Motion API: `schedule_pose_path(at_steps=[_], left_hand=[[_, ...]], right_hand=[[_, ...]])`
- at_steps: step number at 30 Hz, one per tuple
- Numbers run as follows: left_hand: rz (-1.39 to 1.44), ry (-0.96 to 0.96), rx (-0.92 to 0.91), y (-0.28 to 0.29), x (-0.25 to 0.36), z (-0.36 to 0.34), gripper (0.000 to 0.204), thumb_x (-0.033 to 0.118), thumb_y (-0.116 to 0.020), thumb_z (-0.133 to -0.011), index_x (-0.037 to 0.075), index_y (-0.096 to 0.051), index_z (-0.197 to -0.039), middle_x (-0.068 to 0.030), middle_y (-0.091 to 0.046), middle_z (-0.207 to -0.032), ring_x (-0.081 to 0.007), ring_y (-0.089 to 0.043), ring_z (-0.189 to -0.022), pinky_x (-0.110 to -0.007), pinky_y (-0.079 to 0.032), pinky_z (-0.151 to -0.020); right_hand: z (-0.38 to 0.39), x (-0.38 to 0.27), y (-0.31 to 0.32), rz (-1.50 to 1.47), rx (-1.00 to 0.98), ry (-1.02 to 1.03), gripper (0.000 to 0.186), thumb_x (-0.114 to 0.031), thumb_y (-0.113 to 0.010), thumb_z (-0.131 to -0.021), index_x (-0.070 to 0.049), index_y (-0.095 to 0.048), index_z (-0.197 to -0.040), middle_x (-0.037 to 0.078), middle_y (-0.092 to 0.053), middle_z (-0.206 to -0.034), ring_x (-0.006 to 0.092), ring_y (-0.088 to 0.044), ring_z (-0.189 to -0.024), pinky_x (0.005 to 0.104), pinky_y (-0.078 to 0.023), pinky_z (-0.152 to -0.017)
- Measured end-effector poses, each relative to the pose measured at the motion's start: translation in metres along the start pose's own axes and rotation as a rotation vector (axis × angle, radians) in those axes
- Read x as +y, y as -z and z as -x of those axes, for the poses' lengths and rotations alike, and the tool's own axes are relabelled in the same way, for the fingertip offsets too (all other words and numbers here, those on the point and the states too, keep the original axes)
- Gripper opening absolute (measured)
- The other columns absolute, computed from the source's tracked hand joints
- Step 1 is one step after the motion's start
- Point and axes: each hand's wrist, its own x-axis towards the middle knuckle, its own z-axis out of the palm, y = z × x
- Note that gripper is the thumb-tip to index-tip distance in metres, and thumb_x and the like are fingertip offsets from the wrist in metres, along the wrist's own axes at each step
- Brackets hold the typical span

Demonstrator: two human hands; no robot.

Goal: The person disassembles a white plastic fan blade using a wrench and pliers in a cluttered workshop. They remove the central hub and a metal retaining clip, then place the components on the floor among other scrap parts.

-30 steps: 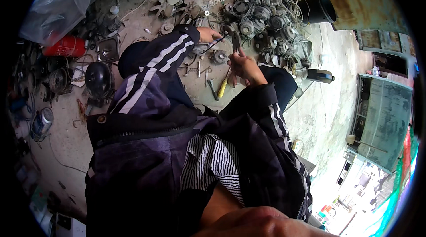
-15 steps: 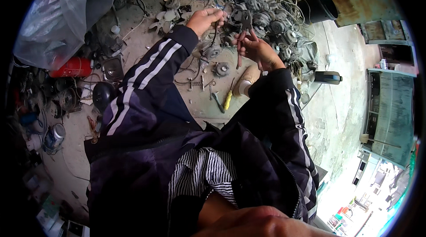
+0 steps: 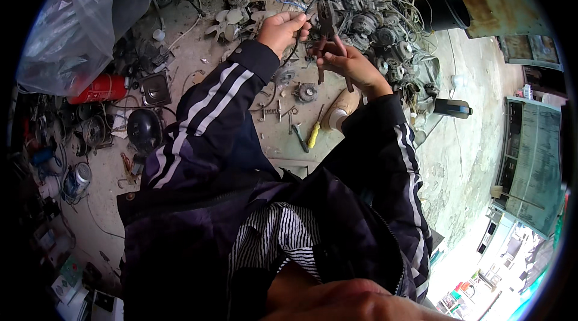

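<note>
My left hand (image 3: 283,32) is pinched on a dark cable (image 3: 294,50) near the top centre. Just right of it, my right hand (image 3: 343,65) grips pliers (image 3: 326,17) with reddish-brown handles, jaws pointing up beside the cable. Below them on the concrete floor (image 3: 99,212) lie a round motor part (image 3: 306,92), a threaded rod with small fittings (image 3: 271,113), a dark-handled tool (image 3: 301,139) and a screwdriver with a yellow handle (image 3: 314,134). A tan rounded object (image 3: 340,110) sits right of the screwdriver, partly hidden by my right sleeve.
A heap of motors and cables (image 3: 373,26) spreads across the top right beside a black bucket (image 3: 445,8). Left are plastic sheeting (image 3: 78,20), a red cylinder (image 3: 99,87), a metal basin (image 3: 155,89) and assorted parts. A greenish cabinet (image 3: 524,164) stands far right.
Both hands have risen from a second ago, my left one shifting higher along with the cable, the pliers going up too. The tan object has come into view by the screwdriver.
</note>
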Motion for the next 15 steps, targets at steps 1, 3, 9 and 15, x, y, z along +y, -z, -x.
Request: schedule_pose_path(at_steps=[1, 3, 9, 15], left_hand=[[-0.024, -0.023, 0.008, 0.001, -0.001, -0.001, 0.020, 0.019, -0.058, -0.093, 0.000, -0.060, -0.101, -0.0056, -0.064, -0.089, -0.0114, -0.059, -0.075, -0.025, -0.049, -0.067], [-0.052, -0.046, 0.021, 0.004, -0.004, -0.003, 0.020, 0.020, -0.058, -0.093, 0.001, -0.060, -0.101, -0.0052, -0.063, -0.089, -0.0115, -0.059, -0.076, -0.026, -0.049, -0.069], [0.053, 0.014, 0.052, -0.001, -0.028, -0.018, 0.019, 0.016, -0.048, -0.095, 0.003, -0.059, -0.103, -0.0068, -0.063, -0.100, -0.0142, -0.061, -0.083, -0.031, -0.051, -0.075], [0.267, 0.267, -0.009, 0.004, -0.025, -0.007, 0.029, 0.009, -0.039, -0.088, 0.004, -0.058, -0.110, -0.0099, -0.063, -0.097, -0.0155, -0.057, -0.069, -0.030, -0.049, -0.062]], right_hand=[[-0.001, 0.000, -0.002, 0.016, 0.002, -0.003, 0.032, -0.009, -0.048, -0.096, 0.001, -0.047, -0.126, 0.008, -0.057, -0.118, 0.0157, -0.058, -0.104, 0.0291, -0.046, -0.095], [-0.004, 0.002, -0.006, -0.011, -0.015, 0.001, 0.030, -0.014, -0.048, -0.097, 0.000, -0.050, -0.124, 0.006, -0.058, -0.114, 0.0135, -0.058, -0.099, 0.0284, -0.047, -0.092], [-0.004, -0.002, -0.019, 0.018, -0.103, 0.008, 0.035, -0.034, -0.045, -0.099, -0.004, -0.054, -0.116, 0.003, -0.062, -0.101, 0.0068, -0.053, -0.071, 0.0219, -0.050, -0.068], [-0.020, 0.005, -0.055, -0.159, -0.021, -0.241, 0.050, -0.050, -0.040, -0.096, -0.003, -0.054, -0.102, 0.004, -0.059, -0.073, 0.0073, -0.051, -0.052, 0.0219, -0.043, -0.034]])
